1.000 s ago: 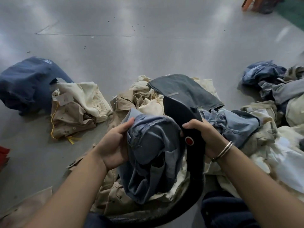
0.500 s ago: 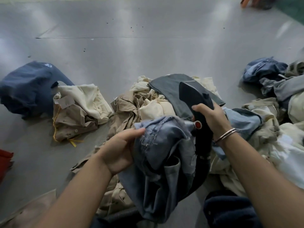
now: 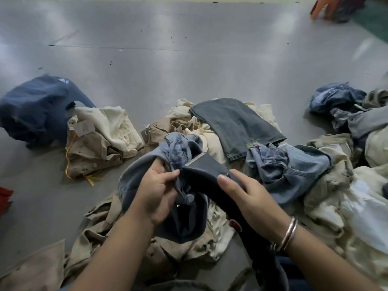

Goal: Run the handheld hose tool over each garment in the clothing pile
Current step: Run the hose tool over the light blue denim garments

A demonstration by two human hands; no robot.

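Both hands are busy over the clothing pile (image 3: 210, 131) on the floor: left hand (image 3: 155, 192) grips a blue denim garment (image 3: 178, 148), right hand (image 3: 247, 196) grasps the dark hose tool (image 3: 205, 166), its head against the denim.

Floor (image 3: 189, 66): we see glossy grey, one seam, dark specks, soft light patches.
Far right corner: green surface (image 3: 375, 19).

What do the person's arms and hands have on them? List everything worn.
Both forearms are bare, with no sleeves in view and no gloves. The right hand has two thin silver-coloured bangles at the wrist. The left hand shows nothing worn: no ring, watch or band.
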